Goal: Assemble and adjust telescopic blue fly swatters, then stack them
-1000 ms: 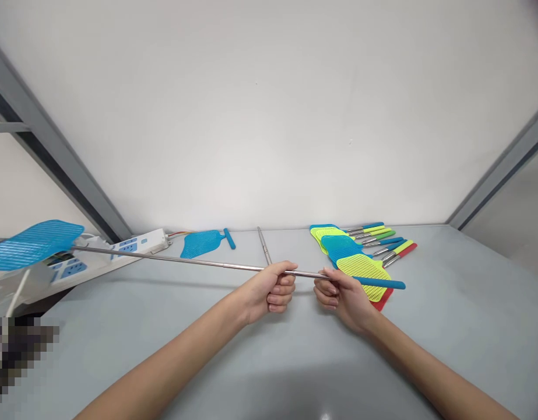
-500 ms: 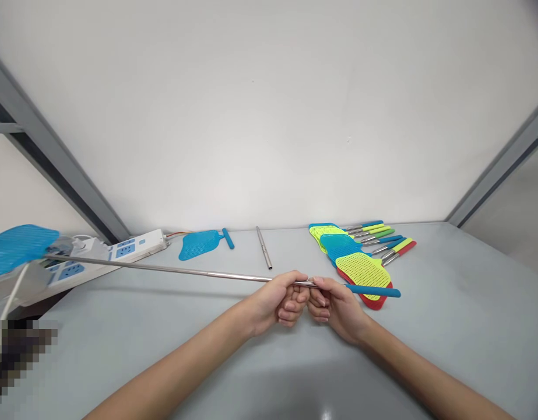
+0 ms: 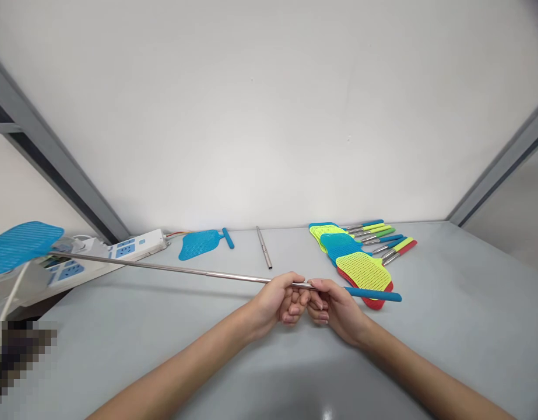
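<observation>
Both hands grip an extended telescopic fly swatter [image 3: 172, 268] that lies across the view. Its blue mesh head [image 3: 26, 245] is at the far left and its blue handle [image 3: 373, 294] points right. My left hand [image 3: 288, 300] is closed around the metal rod. Beside it, nearly touching, my right hand [image 3: 332, 303] pinches the rod just short of the handle. Behind them on the table lie a separate metal rod [image 3: 264, 248], a loose blue swatter head [image 3: 199, 244] and a short blue handle [image 3: 228, 238].
To the right lies a pile of collapsed fly swatters [image 3: 360, 274] in blue, yellow-green and red. White power strips [image 3: 137, 248] with plugs and cables sit at the left, partly under the held swatter's head. A white wall [image 3: 269, 116] rises behind the grey table [image 3: 447, 326].
The held swatter has shifted very slightly, its blue head a little to the right and up. Both hands keep their grip in nearly the same place.
</observation>
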Available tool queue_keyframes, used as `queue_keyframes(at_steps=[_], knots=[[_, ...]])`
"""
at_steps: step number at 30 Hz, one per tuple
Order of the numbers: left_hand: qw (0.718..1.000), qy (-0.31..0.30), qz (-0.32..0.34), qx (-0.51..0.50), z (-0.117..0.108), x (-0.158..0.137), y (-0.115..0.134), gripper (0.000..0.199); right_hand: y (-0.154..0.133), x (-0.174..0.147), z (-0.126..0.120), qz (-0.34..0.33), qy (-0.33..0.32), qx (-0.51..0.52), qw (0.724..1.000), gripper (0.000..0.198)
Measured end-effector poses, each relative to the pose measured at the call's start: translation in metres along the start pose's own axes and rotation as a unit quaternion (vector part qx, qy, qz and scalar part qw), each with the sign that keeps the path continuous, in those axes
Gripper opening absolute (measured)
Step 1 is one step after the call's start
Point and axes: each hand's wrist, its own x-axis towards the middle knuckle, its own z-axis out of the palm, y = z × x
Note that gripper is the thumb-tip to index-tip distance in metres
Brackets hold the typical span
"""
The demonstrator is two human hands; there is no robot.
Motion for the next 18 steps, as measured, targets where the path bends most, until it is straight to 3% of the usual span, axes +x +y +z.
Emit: queue_keyframes(at_steps=[9, 18], knots=[[1.0, 0.024, 0.0, 0.011, 0.0034, -0.0009, 0.0003, 0.034, 0.0006, 0.0, -0.0013, 0.006, 0.011, -0.012, 1.0, 0.035], [1.0, 0.011, 0.004, 0.003, -0.0003, -0.0009, -0.0004, 0.033, -0.0006, 0.0008, -0.0011, 0.006, 0.007, -0.006, 1.0, 0.035]])
